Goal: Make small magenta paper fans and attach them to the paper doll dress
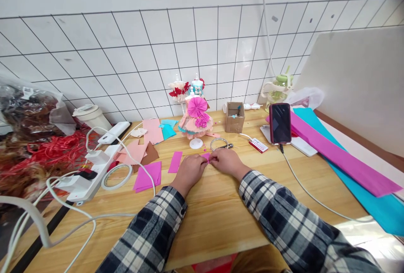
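Observation:
My left hand (193, 170) and my right hand (227, 162) meet above the wooden table, fingertips pinched together. Between them is a small piece of magenta crepe paper (206, 156), mostly hidden by the fingers. Left of my left hand lies a magenta paper strip (175, 162), and farther left a stack of magenta paper squares (147, 177). Just beyond my right hand rests a metal ring tool (219, 144), its kind unclear. Behind the hands stands a small dress form (196, 119) in a peach paper dress with magenta fan and flower.
Two more decorated dress forms (178, 89) stand behind. A cardboard box (235, 118), a phone (280, 123) on a stand and long crepe paper strips (344, 155) occupy the right. Leftward are a power strip (94, 176), loose white cables, a tape roll (117, 176) and peach paper (152, 131).

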Demonstrator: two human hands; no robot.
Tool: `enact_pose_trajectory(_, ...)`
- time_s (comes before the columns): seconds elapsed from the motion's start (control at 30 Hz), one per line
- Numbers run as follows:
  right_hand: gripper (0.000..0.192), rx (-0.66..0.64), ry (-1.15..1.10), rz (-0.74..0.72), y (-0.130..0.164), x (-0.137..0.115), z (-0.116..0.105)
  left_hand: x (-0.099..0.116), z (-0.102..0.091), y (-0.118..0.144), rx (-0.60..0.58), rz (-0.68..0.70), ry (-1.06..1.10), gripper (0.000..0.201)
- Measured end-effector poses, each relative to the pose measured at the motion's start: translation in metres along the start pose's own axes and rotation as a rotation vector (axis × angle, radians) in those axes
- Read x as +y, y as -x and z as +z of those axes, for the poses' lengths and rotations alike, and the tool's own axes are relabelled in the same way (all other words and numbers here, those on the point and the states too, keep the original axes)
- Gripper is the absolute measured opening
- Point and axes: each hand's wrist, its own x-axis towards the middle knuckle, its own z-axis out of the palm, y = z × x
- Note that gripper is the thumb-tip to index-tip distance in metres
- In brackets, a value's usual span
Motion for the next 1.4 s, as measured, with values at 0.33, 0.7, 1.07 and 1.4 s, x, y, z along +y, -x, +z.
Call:
enact_pose_trajectory(0.33, 0.022, -0.008, 0.098, -0.013, 0.0014, -0.0057, 0.0007, 0.0032, 0.0000, 0.0022, 0.031, -0.002, -0.033, 0.026)
enact_pose_trajectory(0.7, 0.023, 0.005, 0.081, -0.001, -0.0013, -0.0037, 0.0065, 0.0000, 0.0047, -0.0027, -0.030, -0.006, -0.059, 0.027)
enact_pose_trajectory(1.07, 0.023, -0.024, 0.070, 0.021, -0.0007, -0.0051, 0.0032, 0.0039, -0.0002, -0.0003, 0.006, 0.000, -0.042, 0.026)
enact_pose_trajectory(1.4, 0.020, -0.036, 0.048, 0.036, 0.0016, -0.0086, 0.0001, 0.0036, 0.0001, -0.0015, -0.022, 0.001, -0.049, 0.026)
